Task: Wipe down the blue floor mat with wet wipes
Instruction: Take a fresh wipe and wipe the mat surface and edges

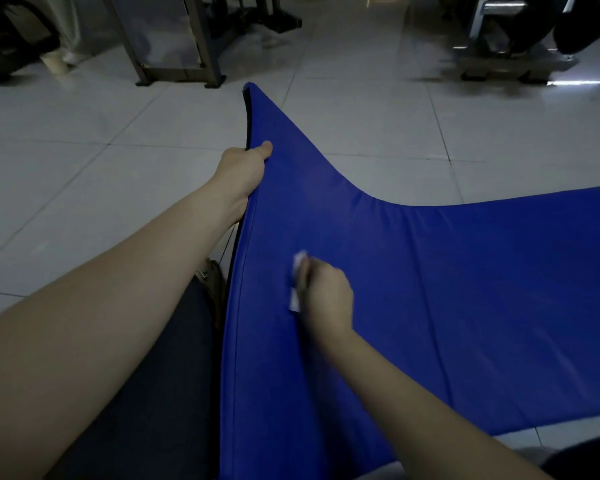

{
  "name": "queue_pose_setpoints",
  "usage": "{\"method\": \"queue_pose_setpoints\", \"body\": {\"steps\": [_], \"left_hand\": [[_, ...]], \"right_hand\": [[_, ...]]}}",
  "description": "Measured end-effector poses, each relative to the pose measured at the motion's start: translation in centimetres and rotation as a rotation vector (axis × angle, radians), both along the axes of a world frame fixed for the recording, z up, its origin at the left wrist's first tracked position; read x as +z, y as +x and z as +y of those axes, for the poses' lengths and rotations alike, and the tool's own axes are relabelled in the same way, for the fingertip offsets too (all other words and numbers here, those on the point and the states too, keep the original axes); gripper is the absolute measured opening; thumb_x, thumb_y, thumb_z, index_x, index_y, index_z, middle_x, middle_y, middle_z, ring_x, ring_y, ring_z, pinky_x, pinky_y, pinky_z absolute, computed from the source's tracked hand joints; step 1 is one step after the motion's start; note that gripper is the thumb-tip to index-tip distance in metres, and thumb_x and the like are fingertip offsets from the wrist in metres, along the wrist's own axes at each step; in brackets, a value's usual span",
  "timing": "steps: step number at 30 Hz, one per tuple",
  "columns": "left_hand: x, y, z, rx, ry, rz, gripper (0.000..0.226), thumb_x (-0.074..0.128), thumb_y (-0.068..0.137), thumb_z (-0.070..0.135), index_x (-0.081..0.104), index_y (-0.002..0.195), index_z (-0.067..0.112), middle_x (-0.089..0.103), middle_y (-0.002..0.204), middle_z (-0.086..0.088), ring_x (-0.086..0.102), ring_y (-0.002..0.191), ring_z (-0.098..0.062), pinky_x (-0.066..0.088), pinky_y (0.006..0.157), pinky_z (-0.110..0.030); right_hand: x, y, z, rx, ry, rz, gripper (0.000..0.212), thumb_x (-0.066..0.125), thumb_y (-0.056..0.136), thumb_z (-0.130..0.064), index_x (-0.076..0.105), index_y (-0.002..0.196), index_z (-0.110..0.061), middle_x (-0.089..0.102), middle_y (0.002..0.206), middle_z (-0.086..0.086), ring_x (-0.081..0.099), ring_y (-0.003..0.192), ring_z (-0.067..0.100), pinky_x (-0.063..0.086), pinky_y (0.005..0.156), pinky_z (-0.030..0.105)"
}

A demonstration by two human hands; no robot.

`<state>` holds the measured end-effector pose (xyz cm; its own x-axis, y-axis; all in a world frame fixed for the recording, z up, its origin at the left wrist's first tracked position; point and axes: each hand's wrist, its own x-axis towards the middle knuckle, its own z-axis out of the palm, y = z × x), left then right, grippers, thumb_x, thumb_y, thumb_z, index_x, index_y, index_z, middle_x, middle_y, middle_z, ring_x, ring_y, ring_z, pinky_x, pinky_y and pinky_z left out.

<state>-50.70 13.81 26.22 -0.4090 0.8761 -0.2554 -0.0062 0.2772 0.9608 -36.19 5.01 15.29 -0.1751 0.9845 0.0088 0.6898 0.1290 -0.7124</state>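
Mat (465,289) on floor (84,150), left hand (243,168) at its left edge, right hand (326,296) and wipe (297,282) atop it

Your left grip (245,169) held the raised edge of the blue floor mat (465,289), thumb on the blue face; that side stood up off the tiled floor (84,161). Your right grip (328,301) held a white wet wipe (294,301) against the mat's slanted face, fingers curled round it, slightly blurred. The mat's right part lay flat. A metal frame (174,46) stood beyond.
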Motion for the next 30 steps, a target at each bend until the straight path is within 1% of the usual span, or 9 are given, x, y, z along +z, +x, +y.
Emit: {"method": "queue_pose_setpoints", "body": {"steps": [2, 4, 7, 11, 14, 17, 23, 26, 30], "left_hand": [[0.0, -0.1, -0.1, 0.011, 0.0, 0.007, 0.025, 0.058, 0.104, 0.036, 0.064, 0.101, 0.013, 0.069, 0.096, -0.003, 0.067, 0.075, -0.014, 0.056, 0.05, -0.022], [0.0, -0.1, -0.2, 0.016, 0.0, 0.003, 0.024, 0.058, 0.104, 0.037, 0.062, 0.094, 0.015, 0.069, 0.095, -0.002, 0.067, 0.073, -0.014, 0.053, 0.047, -0.02], [0.1, -0.1, -0.4, 0.014, -0.01, 0.018, 0.024, 0.059, 0.103, 0.037, 0.061, 0.091, 0.016, 0.069, 0.093, -0.001, 0.067, 0.073, -0.013, 0.053, 0.047, -0.02], [0.1, -0.9, -0.7, 0.01, -0.015, 0.012, 0.027, 0.059, 0.103, 0.038, 0.062, 0.109, 0.012, 0.069, 0.098, -0.001, 0.068, 0.078, -0.013, 0.054, 0.049, -0.02], [0.0, -1.3, -0.8, 0.008, -0.016, -0.013, 0.029, 0.059, 0.103, 0.037, 0.062, 0.115, 0.01, 0.069, 0.102, -0.002, 0.068, 0.081, -0.015, 0.057, 0.052, -0.022], [-0.2, -1.1, -0.6, -0.014, -0.011, -0.047, 0.032, 0.061, 0.102, 0.037, 0.063, 0.119, 0.01, 0.071, 0.105, -0.003, 0.07, 0.084, -0.016, 0.06, 0.06, -0.025], [-0.4, -1.0, -0.1, -0.018, -0.059, -0.063, 0.04, 0.063, 0.101, 0.038, 0.063, 0.127, 0.007, 0.072, 0.111, -0.006, 0.072, 0.09, -0.02, 0.062, 0.063, -0.029], [-0.3, -1.0, 0.0, -0.019, -0.074, -0.064, 0.04, 0.063, 0.101, 0.037, 0.062, 0.128, 0.008, 0.071, 0.112, -0.007, 0.071, 0.09, -0.02, 0.061, 0.059, -0.028], [0.0, -1.5, -0.3, -0.075, -0.12, -0.079, 0.033, 0.067, 0.097, 0.026, 0.066, 0.126, 0.009, 0.073, 0.112, -0.006, 0.073, 0.087, -0.02, 0.06, 0.059, -0.029]], "right_hand": [[4.0, -3.4, -1.6, 0.197, 0.188, 0.005, 0.039, 0.048, 0.103, -0.013, 0.043, 0.064, -0.02, 0.049, 0.049, -0.007, 0.047, 0.053, 0.017, 0.033, 0.05, 0.025], [5.6, -5.7, -3.4, 0.277, 0.507, 0.033, 0.026, 0.073, 0.086, -0.012, 0.057, 0.067, -0.016, 0.057, 0.053, -0.002, 0.05, 0.047, 0.015, 0.034, 0.045, 0.023], [3.6, -5.7, -3.5, 0.323, 0.582, 0.052, 0.038, 0.084, 0.072, -0.012, 0.047, 0.063, -0.02, 0.052, 0.049, -0.006, 0.045, 0.043, 0.011, 0.036, 0.037, 0.022], [-2.2, -0.6, -0.6, 0.092, 0.255, -0.052, 0.047, 0.037, 0.106, -0.049, 0.036, 0.064, -0.028, 0.057, 0.05, -0.004, 0.057, 0.058, 0.014, 0.046, 0.057, 0.034], [-9.0, 4.9, -0.1, -0.017, -0.023, -0.354, 0.033, 0.047, 0.103, -0.038, 0.049, 0.075, -0.022, 0.05, 0.056, -0.008, 0.062, 0.071, 0.023, 0.035, 0.056, 0.033], [-12.9, 8.1, -1.1, -0.089, -0.2, -0.536, 0.029, 0.05, 0.103, -0.037, 0.062, 0.084, -0.019, 0.062, 0.07, -0.006, 0.06, 0.067, 0.02, 0.045, 0.056, 0.033], [-8.8, 5.6, 0.1, -0.122, -0.292, -0.112, 0.051, 0.04, 0.108, -0.036, 0.05, 0.063, -0.012, 0.062, 0.065, 0.003, 0.058, 0.067, 0.027, 0.045, 0.062, 0.035], [-4.9, 5.4, 1.1, -0.069, -0.428, 0.065, 0.041, 0.041, 0.105, -0.027, 0.052, 0.07, -0.009, 0.059, 0.074, 0.011, 0.055, 0.072, 0.025, 0.047, 0.072, 0.039], [-1.4, 6.1, 0.8, 0.125, -0.494, 0.342, 0.025, 0.057, 0.094, -0.006, 0.062, 0.07, 0.003, 0.062, 0.062, 0.015, 0.057, 0.059, 0.019, 0.05, 0.065, 0.039]]}}
